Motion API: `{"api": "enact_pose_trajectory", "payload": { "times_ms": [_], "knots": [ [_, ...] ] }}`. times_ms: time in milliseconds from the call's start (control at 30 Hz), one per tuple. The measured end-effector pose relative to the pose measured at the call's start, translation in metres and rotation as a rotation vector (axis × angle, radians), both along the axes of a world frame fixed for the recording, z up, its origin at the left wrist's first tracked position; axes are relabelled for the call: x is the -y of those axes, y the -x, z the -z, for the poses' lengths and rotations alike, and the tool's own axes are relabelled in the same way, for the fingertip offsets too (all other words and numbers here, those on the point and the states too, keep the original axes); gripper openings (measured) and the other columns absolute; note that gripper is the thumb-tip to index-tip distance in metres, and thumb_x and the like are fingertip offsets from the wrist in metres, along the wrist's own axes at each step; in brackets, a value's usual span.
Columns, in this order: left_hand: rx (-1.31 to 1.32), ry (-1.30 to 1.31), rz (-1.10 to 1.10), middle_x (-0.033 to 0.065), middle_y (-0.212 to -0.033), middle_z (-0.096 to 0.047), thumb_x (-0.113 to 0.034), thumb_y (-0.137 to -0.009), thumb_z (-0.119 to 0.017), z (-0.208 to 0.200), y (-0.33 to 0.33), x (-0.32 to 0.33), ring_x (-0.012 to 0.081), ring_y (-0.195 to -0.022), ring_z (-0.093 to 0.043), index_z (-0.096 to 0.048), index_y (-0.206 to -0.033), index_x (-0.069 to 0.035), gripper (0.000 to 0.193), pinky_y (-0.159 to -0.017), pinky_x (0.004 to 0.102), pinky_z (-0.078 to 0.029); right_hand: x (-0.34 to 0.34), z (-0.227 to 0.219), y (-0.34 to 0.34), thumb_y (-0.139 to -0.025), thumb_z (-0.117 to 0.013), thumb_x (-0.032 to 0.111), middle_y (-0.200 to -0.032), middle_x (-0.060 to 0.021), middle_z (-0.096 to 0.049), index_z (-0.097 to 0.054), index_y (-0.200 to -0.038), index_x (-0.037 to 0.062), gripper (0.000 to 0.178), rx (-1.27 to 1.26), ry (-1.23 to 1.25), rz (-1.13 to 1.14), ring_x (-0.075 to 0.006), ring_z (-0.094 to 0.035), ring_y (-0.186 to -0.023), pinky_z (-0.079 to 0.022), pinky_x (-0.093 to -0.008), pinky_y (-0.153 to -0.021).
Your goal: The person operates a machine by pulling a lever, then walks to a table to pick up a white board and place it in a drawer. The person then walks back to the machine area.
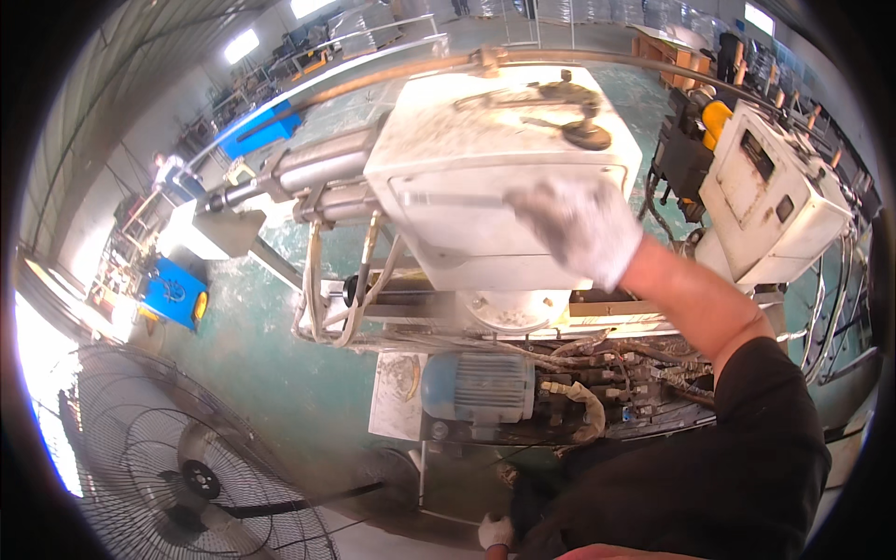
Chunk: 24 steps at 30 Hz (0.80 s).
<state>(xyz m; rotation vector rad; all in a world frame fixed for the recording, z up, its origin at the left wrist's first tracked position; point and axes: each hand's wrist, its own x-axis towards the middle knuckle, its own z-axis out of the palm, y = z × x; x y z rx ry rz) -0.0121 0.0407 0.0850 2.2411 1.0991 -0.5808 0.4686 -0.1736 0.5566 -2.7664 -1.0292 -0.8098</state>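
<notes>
Bare right forearm point(695, 299) reaches out from a dark sleeve point(709, 457), slanting up and leftward. Right hand point(583, 229), in a white glove point(597, 238), is badly blurred (finger closure unreadable). Left hand point(495, 532) sits far lower, near the bottom edge, likewise white-gloved, small in view, fingers indistinct.

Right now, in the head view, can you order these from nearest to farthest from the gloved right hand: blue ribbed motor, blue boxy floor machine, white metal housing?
1. White metal housing, directly behind the right hand.
2. Blue ribbed motor, below the housing.
3. Blue boxy floor machine, far left.
</notes>
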Motion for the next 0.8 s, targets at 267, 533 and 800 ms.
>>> {"api": "enact_pose_trajectory", "payload": {
  "times_ms": [267, 533, 800],
  "knots": [
    [0.467, 0.138, -0.069, 0.0178, -0.105, -0.082, -0.022, -0.087, -0.078, -0.028, -0.076, 0.01, 0.0375, -0.098, -0.079, -0.08, -0.113, -0.003, 0.032, -0.092, 0.0477, -0.06, -0.012, -0.089, -0.073, -0.093, -0.059, 0.011, -0.101, -0.0222, -0.08, -0.08, -0.102, 0.0022, 0.024, -0.236, 0.051, 0.167, -0.0344, -0.08, -0.097, -0.064, -0.051, -0.082],
    [0.333, 0.316, 0.334, 0.0172, -0.113, -0.08, -0.019, -0.091, -0.075, 0.057, -0.08, -0.025, 0.0322, -0.103, -0.076, -0.08, -0.112, -0.007, 0.025, -0.09, 0.0434, -0.059, 0.02, -0.021, 0.002, -0.094, -0.061, 0.021, -0.126, -0.0247, -0.07, -0.072, -0.111, -0.0017, 0.031, 0.198, -0.273, 0.034, -0.0396, -0.072, -0.112, -0.059, -0.0519, -0.097],
    [0.073, 0.392, 0.653, 0.0169, -0.111, -0.08, -0.019, -0.092, -0.073, 0.014, -0.107, -0.025, 0.0324, -0.101, -0.076, -0.079, -0.111, -0.007, 0.023, -0.09, 0.0429, -0.059, 0.143, 0.243, 0.28, -0.094, -0.067, 0.024, -0.103, -0.0186, -0.074, -0.072, -0.093, 0.0078, 0.018, -0.67, -0.429, 0.103, -0.0386, -0.073, -0.108, -0.059, -0.0515, -0.095]
  ]
}}
